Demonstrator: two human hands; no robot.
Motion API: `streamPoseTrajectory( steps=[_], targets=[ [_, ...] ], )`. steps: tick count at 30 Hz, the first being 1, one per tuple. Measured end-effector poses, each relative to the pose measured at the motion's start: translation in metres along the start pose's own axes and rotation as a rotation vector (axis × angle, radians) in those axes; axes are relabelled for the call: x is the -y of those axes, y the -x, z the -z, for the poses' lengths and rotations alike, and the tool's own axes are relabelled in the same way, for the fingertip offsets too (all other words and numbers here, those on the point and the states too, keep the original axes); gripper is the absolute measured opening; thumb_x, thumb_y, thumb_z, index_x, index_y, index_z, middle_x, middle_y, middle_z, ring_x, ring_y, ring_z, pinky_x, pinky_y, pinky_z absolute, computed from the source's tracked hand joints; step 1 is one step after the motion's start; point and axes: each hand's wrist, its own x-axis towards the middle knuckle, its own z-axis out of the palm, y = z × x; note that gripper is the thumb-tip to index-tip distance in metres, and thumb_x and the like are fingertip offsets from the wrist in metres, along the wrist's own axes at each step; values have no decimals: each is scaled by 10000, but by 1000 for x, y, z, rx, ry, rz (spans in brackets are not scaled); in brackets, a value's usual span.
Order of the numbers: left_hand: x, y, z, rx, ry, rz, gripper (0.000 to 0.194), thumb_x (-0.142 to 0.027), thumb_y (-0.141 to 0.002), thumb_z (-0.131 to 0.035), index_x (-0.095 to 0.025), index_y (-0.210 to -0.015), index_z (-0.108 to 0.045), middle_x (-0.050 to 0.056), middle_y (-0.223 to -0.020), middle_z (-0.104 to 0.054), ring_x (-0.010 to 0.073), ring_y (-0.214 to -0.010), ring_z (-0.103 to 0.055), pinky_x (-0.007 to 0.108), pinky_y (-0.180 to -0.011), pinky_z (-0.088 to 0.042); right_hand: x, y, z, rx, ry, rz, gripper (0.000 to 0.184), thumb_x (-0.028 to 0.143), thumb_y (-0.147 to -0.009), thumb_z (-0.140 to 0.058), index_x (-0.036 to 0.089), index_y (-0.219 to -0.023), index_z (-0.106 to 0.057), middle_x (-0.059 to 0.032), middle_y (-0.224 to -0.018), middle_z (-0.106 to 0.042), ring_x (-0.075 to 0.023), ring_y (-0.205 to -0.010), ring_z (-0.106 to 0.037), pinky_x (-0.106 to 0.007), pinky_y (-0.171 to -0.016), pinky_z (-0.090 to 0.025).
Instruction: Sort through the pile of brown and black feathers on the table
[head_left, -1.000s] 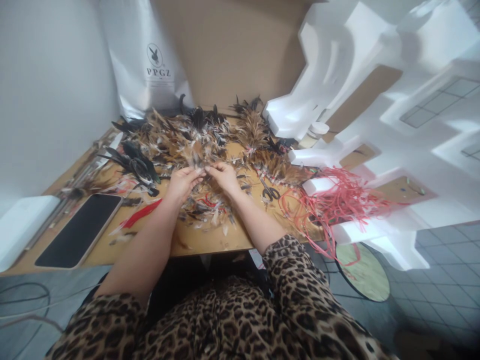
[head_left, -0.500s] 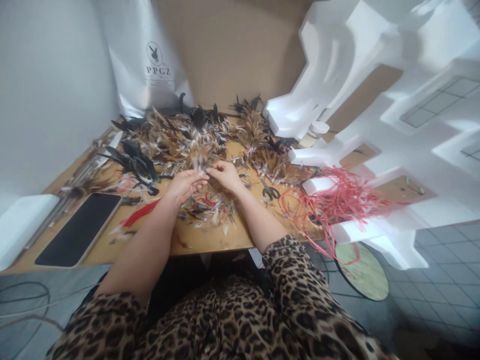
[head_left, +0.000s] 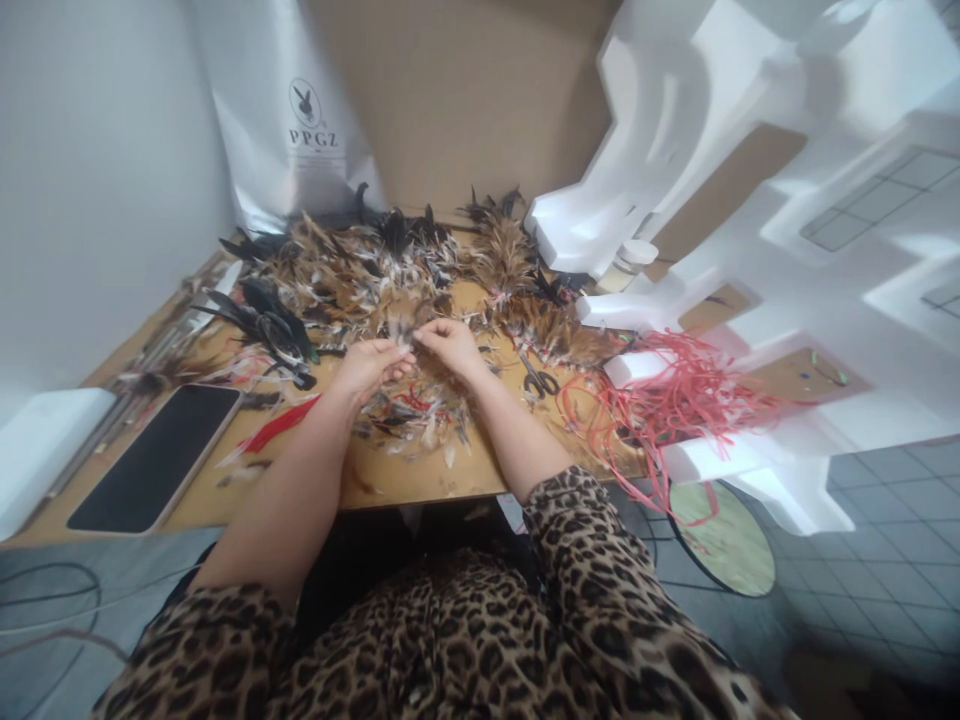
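Observation:
Between finger and thumb my left hand (head_left: pixel 375 365) pinches a brown feather (head_left: pixel 403 325), its fluffy base blurred. Close beside it, my right hand (head_left: pixel 448 345) has its thumb and forefinger pressed together near the same feather; what they grip is too small to make out. Beyond both hands spreads a large pile of brown and black feathers (head_left: pixel 322 270). Under them, loose feather scraps and thin red strips (head_left: pixel 409 400) lie on the table. Dark-handled scissors (head_left: pixel 540 380) rest to the right of my right hand.
A phone (head_left: pixel 157 455) and a white box (head_left: pixel 49 445) lie at left, near dark glossy feathers (head_left: pixel 270 325). Tangled red ribbon (head_left: pixel 682 390) hangs over white foam pieces (head_left: pixel 750 290) at right. A small white-lidded jar (head_left: pixel 634 258) and a silvery bag (head_left: pixel 285 190) stand behind.
My right hand has drawn slightly away from the left, leaving a small gap between the fingertips. The left hand stays nearly still with the feather.

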Motion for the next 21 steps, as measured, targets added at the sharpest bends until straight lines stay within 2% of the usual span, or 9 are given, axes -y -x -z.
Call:
streamPoseTrajectory(
  steps=[3, 5, 8, 12, 18, 21],
  targets=[
    [-2, -4, 6, -90, 113, -69, 116, -159, -652, -712, -68, -709, -667, 67, -652, -679, 56, -493, -582, 133, -467, -437, -11, -9, 11, -182, -43, -70, 282, 399, -662, -629, 124, -728, -638, 42, -554, -532, -59, -491, -403, -208, -536, -350],
    [-3, -7, 9, -169, 211, -111, 92, -152, -664, -700, -78, -693, -654, 64, -666, -683, 53, -503, -586, 125, -458, -428, -18, -14, 20, -247, 48, -51, 257, 373, -674, -618, 124, -730, -644, 31, -578, -558, -67, -509, -429, -210, -553, -367],
    [-4, -9, 12, -219, 273, -130, 76, -138, -673, -689, -80, -678, -640, 61, -659, -682, 54, -502, -587, 122, -448, -425, -24, -15, 29, -199, 328, 15, 201, 325, -699, -600, 137, -727, -665, 9, -643, -616, -90, -587, -504, -220, -626, -398],
    [-3, -10, 12, -218, 264, -128, 64, -133, -681, -678, -78, -698, -650, 64, -661, -685, 53, -493, -583, 120, -441, -426, -22, -10, 26, -102, 700, 23, 159, 299, -718, -591, 182, -764, -688, -5, -745, -664, -122, -693, -564, -238, -689, -410],
    [0, -11, 11, -206, 250, -123, 56, -132, -678, -675, -90, -710, -658, 62, -669, -689, 53, -490, -582, 118, -432, -417, -14, -5, 9, -50, 856, 54, 292, 466, -759, -545, 207, -777, -680, -32, -809, -679, -155, -753, -590, -261, -706, -421],
    [0, -10, 11, -188, 245, -121, 65, -135, -670, -684, -90, -709, -658, 63, -673, -691, 53, -491, -584, 117, -430, -416, -15, -4, 4, -9, 937, 60, 238, 413, -739, -562, 212, -775, -684, -43, -815, -684, -177, -755, -595, -281, -699, -422]
  ],
)
